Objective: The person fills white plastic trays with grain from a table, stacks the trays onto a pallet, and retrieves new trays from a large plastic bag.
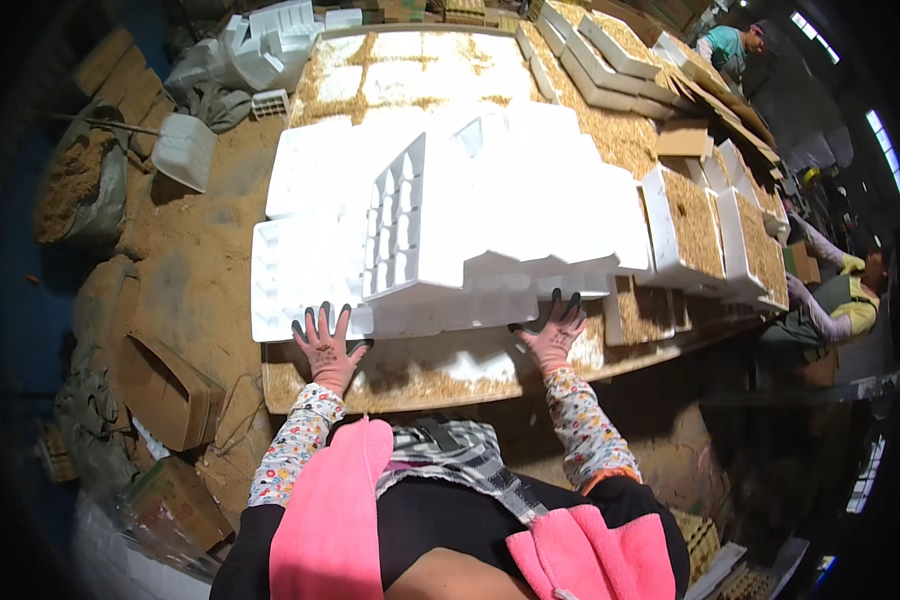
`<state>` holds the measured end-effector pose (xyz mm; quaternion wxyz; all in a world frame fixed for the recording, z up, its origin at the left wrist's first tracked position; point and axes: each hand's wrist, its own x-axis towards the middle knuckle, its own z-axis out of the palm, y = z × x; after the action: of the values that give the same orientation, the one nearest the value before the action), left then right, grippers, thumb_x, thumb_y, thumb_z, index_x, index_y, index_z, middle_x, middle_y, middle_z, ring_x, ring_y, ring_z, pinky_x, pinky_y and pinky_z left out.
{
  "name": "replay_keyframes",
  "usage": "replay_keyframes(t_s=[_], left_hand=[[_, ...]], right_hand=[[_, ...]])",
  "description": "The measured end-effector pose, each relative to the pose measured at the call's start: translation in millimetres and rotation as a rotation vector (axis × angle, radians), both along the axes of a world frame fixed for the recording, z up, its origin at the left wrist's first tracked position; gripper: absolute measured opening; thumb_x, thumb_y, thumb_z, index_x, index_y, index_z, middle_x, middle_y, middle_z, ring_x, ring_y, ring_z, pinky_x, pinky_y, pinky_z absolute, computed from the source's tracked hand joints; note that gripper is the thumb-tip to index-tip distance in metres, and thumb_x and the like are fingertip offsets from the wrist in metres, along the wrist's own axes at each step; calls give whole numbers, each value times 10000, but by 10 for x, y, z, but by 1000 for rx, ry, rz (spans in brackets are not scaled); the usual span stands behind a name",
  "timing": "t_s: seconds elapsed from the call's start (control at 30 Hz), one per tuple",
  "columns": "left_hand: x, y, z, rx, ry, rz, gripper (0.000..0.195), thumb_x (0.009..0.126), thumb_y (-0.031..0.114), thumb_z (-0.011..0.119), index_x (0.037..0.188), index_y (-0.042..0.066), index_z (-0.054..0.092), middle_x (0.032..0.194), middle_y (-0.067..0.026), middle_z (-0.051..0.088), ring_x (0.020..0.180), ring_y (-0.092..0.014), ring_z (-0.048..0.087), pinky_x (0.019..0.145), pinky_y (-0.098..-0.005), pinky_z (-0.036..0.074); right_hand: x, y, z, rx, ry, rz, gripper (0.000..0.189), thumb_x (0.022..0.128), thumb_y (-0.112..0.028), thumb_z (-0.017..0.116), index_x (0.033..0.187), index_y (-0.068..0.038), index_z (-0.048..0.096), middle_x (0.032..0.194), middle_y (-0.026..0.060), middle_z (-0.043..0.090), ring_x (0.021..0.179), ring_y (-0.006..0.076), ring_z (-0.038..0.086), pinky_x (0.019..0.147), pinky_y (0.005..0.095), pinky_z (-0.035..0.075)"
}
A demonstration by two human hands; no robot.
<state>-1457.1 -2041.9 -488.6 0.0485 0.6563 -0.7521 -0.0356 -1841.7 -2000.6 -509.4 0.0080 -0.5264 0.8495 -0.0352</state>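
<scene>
Both hands wear pink work gloves with dark fingertips. With fingers spread, my left hand (329,351) rests at the near edge of a white foam tray with compartments (271,300). My right hand (557,330), fingers also apart, touches or lies close to the near edge of a group of stacked white foam trays (495,306); contact is unclear. Between and beyond the hands, one tray with rows of cells (394,225) stands tilted on the others. Strong glare hides much of the white surfaces. Beneath lies a large table (420,397) strewn with sawdust-like material.
White foam boxes filled with brown shavings (688,225) line the table's right side. More foam boxes (619,49) are stacked at the back right. Left on the floor are a white scoop-like container (184,152), an open sack (82,184) and a cardboard box (166,390). Co-workers (832,300) stand at right.
</scene>
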Motion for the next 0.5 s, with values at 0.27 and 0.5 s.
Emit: replay_keyframes(t_s=[0.27, 0.5], left_hand=[[-318, -785, 425, 0, 25, -6, 1020, 583, 502, 735, 1334, 27, 233, 1336, -220, 250, 1263, -346, 209, 1041, -544, 85], [-1043, -1383, 824, -131, 407, -181, 752, 670, 319, 713, 1297, 92, 365, 1188, -117, 473, 1147, -313, 374, 1013, -436, 246]], right_hand=[[-402, -673, 619, -146, -278, 181, 822, 625, -406, 727, 1244, 5, 375, 1258, 244, 381, 1201, 375, 317, 993, 519, 207], [160, -1742, 2080, -377, -201, 1019, 728, 603, -273, 741, 1247, -115, 441, 1306, 207, 335, 1212, 381, 302, 1017, 502, 223]])
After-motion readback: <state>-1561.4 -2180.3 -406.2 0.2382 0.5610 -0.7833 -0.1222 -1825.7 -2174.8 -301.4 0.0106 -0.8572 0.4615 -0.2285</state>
